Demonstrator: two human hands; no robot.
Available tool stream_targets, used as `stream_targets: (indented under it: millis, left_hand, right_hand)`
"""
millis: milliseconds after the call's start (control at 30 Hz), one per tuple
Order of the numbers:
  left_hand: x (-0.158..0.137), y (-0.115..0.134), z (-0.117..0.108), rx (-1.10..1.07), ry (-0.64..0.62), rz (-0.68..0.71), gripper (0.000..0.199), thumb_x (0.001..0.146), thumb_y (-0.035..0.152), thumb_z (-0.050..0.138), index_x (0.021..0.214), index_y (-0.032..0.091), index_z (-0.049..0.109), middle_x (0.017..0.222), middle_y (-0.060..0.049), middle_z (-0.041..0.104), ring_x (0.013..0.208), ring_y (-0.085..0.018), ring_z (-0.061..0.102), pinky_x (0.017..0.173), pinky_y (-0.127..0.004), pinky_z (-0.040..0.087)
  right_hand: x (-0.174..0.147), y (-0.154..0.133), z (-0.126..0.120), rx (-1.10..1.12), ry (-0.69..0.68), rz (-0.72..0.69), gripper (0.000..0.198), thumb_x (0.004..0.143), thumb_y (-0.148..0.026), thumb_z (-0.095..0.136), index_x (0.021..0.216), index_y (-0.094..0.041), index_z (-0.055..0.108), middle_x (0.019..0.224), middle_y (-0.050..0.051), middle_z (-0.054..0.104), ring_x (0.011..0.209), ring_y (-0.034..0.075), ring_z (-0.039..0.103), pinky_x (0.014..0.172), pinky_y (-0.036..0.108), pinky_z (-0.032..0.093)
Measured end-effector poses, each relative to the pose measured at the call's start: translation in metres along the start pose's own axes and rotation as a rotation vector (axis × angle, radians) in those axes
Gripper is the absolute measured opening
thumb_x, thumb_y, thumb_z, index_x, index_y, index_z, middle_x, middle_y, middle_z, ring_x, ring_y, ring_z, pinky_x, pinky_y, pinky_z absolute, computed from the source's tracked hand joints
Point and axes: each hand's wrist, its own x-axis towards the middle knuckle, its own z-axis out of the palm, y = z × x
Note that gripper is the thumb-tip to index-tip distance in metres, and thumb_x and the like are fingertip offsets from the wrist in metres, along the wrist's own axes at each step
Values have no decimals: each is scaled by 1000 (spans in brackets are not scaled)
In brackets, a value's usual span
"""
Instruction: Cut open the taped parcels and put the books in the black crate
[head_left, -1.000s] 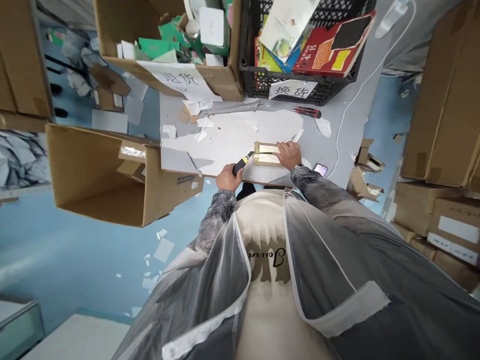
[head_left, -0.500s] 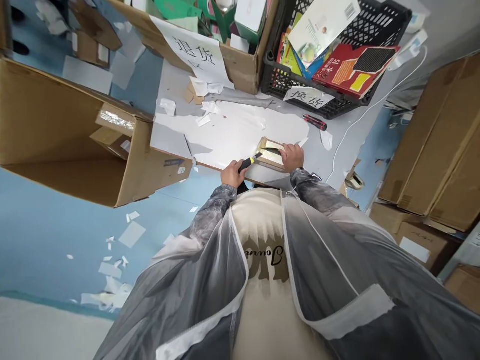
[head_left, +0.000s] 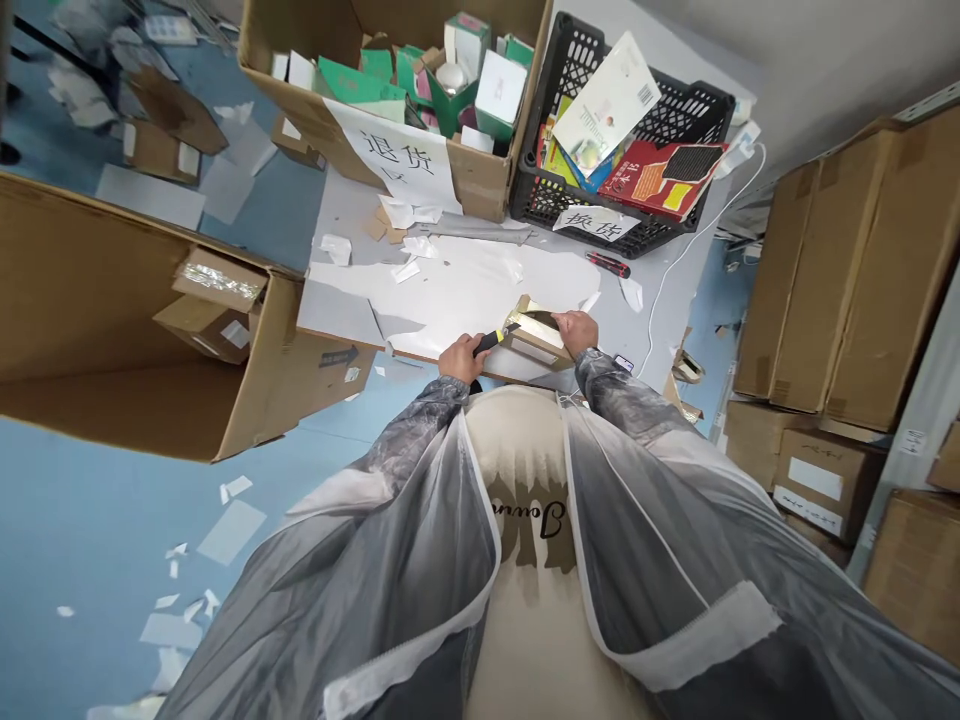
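My left hand [head_left: 459, 359] is wrapped round a box cutter [head_left: 489, 342] with a black and yellow handle. Its tip points at the left end of a small cardboard box [head_left: 534, 350] near the table's front edge. The box's top is partly open, with a dark gap under the lifted flap. At the box's right end, my right hand [head_left: 577, 332] grips that flap, fingers curled over the edge. What lies inside the box is hidden.
A red and black cutter [head_left: 608, 264] and paper scraps lie on the white table [head_left: 472, 285]. Behind stand a carton of green packages [head_left: 480, 190] and a black crate [head_left: 645, 235] of books. A large open carton [head_left: 247, 400] is at left; stacked boxes [head_left: 840, 290] rise at right.
The camera view has shifted, so the table and crate sit lower in the picture. The box is tilted a little differently; both hands keep their holds.
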Motion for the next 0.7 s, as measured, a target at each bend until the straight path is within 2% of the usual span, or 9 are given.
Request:
stream_targets:
  millis: [100, 167, 233, 300, 367, 467, 567, 633, 700]
  left_hand:
    - [-1, -10, 8, 28, -86, 69, 59, 122, 55, 56, 173, 29, 71, 147, -17, 76, 123, -39, 77, 89, -42, 56]
    - [-1, -16, 11, 47, -156, 159, 57, 121, 55, 59, 169, 30, 75, 147, -16, 77, 124, -38, 78, 90, -41, 57]
    - [2, -21, 11, 49, -189, 275, 55, 119, 55, 63, 166, 32, 77, 148, -15, 78, 129, -38, 78, 94, -41, 58]
    - [9, -27, 6, 12, -136, 348, 56, 119, 56, 63, 168, 33, 77, 152, -13, 78, 136, -37, 76, 99, -40, 59]
    - [18, -33, -1, -54, -10, 314, 59, 122, 57, 58, 173, 32, 73, 156, -13, 78, 141, -35, 74, 105, -39, 58]
    - [34, -38, -11, -107, 126, 128, 59, 123, 56, 53, 173, 31, 73, 155, -14, 79, 141, -36, 74, 105, -39, 58]
    - [47, -40, -13, -100, 93, 48, 56, 121, 57, 57, 167, 33, 78, 150, -14, 80, 138, -38, 74, 101, -40, 57]
    - [52, -38, -10, -97, 39, 82, 54, 120, 58, 59, 163, 34, 80, 148, -14, 80, 136, -38, 74, 99, -40, 57]
    - [54, -35, -4, -99, -1, 121, 53, 120, 58, 59, 161, 34, 80, 148, -15, 79, 134, -39, 75, 97, -41, 57]
  right_hand:
    - [3, 5, -7, 17, -5, -103, 58, 130, -50, 49, 159, -17, 87, 146, 21, 84, 140, 40, 72, 128, 50, 54]
    - [2, 8, -9, -3, -32, -187, 61, 126, -50, 57, 172, -15, 78, 162, 23, 77, 152, 43, 64, 137, 56, 46]
    - [-2, 9, -7, -40, -28, -214, 63, 122, -44, 63, 177, -15, 72, 173, 25, 69, 162, 47, 55, 144, 64, 37]
    - [-11, 3, -3, -65, 24, -173, 63, 116, -33, 66, 175, -14, 72, 172, 27, 67, 161, 50, 51, 142, 72, 34]
    - [-21, -8, 2, -65, 80, -113, 58, 114, -29, 64, 169, -13, 77, 164, 29, 71, 154, 51, 54, 137, 74, 41]
    - [-33, -32, 7, -65, 95, -94, 56, 118, -42, 66, 165, -13, 77, 167, 30, 68, 156, 49, 56, 136, 70, 43]
    - [-39, -54, 6, -102, 29, -149, 82, 111, -60, 83, 177, -13, 66, 189, 30, 51, 177, 51, 40, 148, 72, 27]
    - [-39, -64, 2, -141, -55, -148, 102, 107, -64, 87, 188, -12, 53, 198, 29, 38, 187, 51, 26, 152, 74, 16]
    - [-37, -71, -3, -173, -153, -109, 112, 109, -67, 84, 196, -13, 40, 203, 27, 30, 191, 51, 16, 152, 77, 12]
